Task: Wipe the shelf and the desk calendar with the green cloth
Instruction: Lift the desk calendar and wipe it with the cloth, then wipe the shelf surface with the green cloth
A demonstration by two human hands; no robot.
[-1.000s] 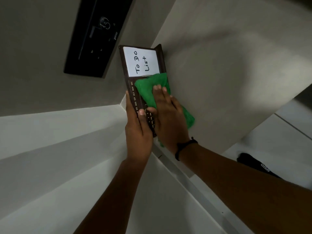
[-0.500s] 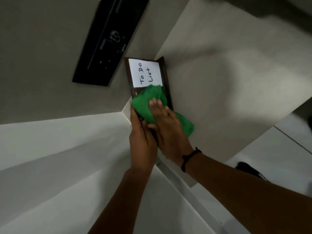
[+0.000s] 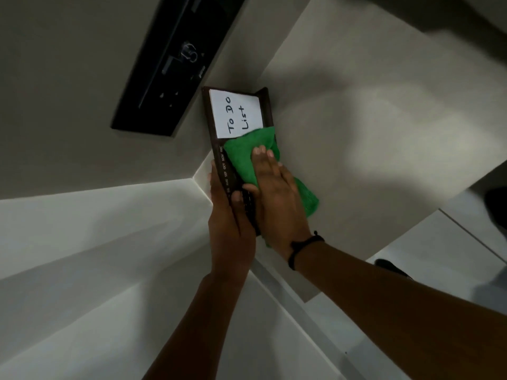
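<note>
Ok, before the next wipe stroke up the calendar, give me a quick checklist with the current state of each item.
1. Left hand grips the desk calendar by its edge: ok.
2. Right hand lies flat on the green cloth: ok.
3. Cloth touches the calendar face: ok.
4. "To Do List" paper uncovered and flat ahead of the cloth: ok.
5. Whether the paper is fixed and will not shift under the stroke: cannot tell.
6. Shelf already wiped: cannot tell.
</note>
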